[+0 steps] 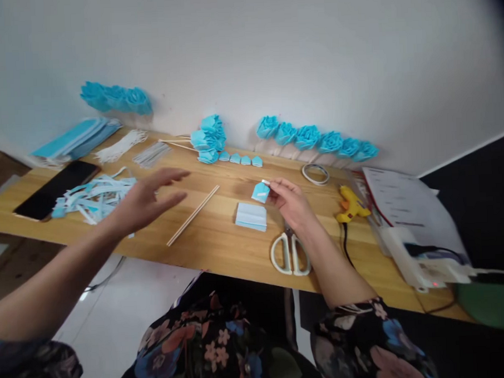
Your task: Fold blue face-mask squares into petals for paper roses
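Pinching small light-blue folded fabric piece (pixel 259 192) at its right edge with your right hand (pixel 291 203), you hold it near pale-blue rectangular fabric stack (pixel 251 216) on brown wooden table (pixel 229 251). Left hand (pixel 146 198) empty, fingers parted. Keep your pinch light; folds probably crush easily.

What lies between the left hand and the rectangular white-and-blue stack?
Thin wooden sticks lie on the tabletop between them; the head view shows this.

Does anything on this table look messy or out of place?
The heap of strips beside the phone, near the left hand, looks untidy: it lies tangled and loose, whereas the small blue pieces by the flowers sit in a neat row. Nothing looks spilled or damaged.
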`<state>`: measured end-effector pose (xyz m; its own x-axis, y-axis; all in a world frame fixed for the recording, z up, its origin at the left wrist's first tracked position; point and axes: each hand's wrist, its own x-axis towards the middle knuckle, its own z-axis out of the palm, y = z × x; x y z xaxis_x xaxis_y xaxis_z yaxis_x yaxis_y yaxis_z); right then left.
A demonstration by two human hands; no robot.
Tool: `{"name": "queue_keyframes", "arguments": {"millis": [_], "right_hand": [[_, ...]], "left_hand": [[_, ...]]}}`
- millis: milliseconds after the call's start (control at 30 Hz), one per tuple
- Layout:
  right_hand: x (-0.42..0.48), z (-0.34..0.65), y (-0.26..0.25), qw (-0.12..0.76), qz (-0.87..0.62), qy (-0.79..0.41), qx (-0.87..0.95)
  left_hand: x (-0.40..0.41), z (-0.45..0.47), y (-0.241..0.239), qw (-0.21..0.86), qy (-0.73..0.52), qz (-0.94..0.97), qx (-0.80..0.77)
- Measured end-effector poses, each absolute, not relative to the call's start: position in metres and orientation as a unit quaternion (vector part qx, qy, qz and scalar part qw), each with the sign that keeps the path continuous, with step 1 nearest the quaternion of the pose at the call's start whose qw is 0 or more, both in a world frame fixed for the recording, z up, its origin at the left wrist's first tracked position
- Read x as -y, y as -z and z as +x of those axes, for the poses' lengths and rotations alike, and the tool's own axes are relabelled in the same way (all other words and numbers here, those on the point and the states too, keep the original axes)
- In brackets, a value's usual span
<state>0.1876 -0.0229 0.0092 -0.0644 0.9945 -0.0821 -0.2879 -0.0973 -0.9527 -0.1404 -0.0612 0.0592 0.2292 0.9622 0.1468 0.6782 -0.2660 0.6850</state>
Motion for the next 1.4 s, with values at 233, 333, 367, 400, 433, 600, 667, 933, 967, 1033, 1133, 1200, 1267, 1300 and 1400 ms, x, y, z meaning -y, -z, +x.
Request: {"name": "queue_keyframes", "arguments": {"millis": [233,333,367,400,433,600,667,933,967,1033,1133,1200,1267,1300,1400], "right_hand": [[0.025,0.189,-0.009,0.530,-0.409,-0.600,0.438],[0.025,0.191,-0.010,0.529,-0.414,-0.579,0.461],[0.025,0.191,-0.011,0.531,-0.421,-0.566,0.470],[0.025,0.192,-0.012,0.534,-0.432,-0.546,0.480],[0.025,0.193,-0.013,0.538,-0.446,-0.518,0.493],[0.029,0.195,-0.018,0.530,-0.496,-0.284,0.626],[0.031,0.195,-0.018,0.509,-0.481,-0.184,0.690],[0.033,0.195,-0.014,0.447,-0.408,0.019,0.796],[0.034,0.195,-0.014,0.442,-0.404,0.031,0.801],[0.034,0.195,-0.015,0.429,-0.401,0.051,0.808],[0.035,0.195,-0.015,0.415,-0.407,0.060,0.812],[0.036,0.196,-0.015,0.411,-0.411,0.065,0.811],[0.036,0.196,-0.014,0.404,-0.412,0.081,0.812],[0.036,0.196,-0.014,0.400,-0.413,0.093,0.813],[0.036,0.196,-0.015,0.388,-0.416,0.119,0.814]], "left_hand": [[0.025,-0.020,-0.040,0.560,-0.300,0.661,-0.399],[0.013,0.004,-0.027,0.651,-0.291,0.560,-0.422],[0.010,0.008,-0.023,0.670,-0.301,0.531,-0.424],[0.008,0.010,-0.021,0.682,-0.312,0.505,-0.426],[0.007,0.011,-0.018,0.691,-0.323,0.485,-0.428],[0.004,0.005,-0.014,0.710,-0.341,0.446,-0.426],[0.005,0.002,-0.014,0.714,-0.343,0.448,-0.414],[0.009,-0.004,-0.014,0.731,-0.333,0.459,-0.379],[0.009,-0.004,-0.014,0.732,-0.335,0.457,-0.378],[0.009,-0.004,-0.014,0.734,-0.339,0.452,-0.377],[0.009,-0.004,-0.013,0.734,-0.345,0.443,-0.383],[0.009,-0.003,-0.013,0.734,-0.349,0.437,-0.385],[0.009,-0.003,-0.012,0.734,-0.351,0.434,-0.387],[0.009,-0.003,-0.012,0.734,-0.351,0.433,-0.388],[0.009,-0.003,-0.010,0.733,-0.354,0.431,-0.388]]}}
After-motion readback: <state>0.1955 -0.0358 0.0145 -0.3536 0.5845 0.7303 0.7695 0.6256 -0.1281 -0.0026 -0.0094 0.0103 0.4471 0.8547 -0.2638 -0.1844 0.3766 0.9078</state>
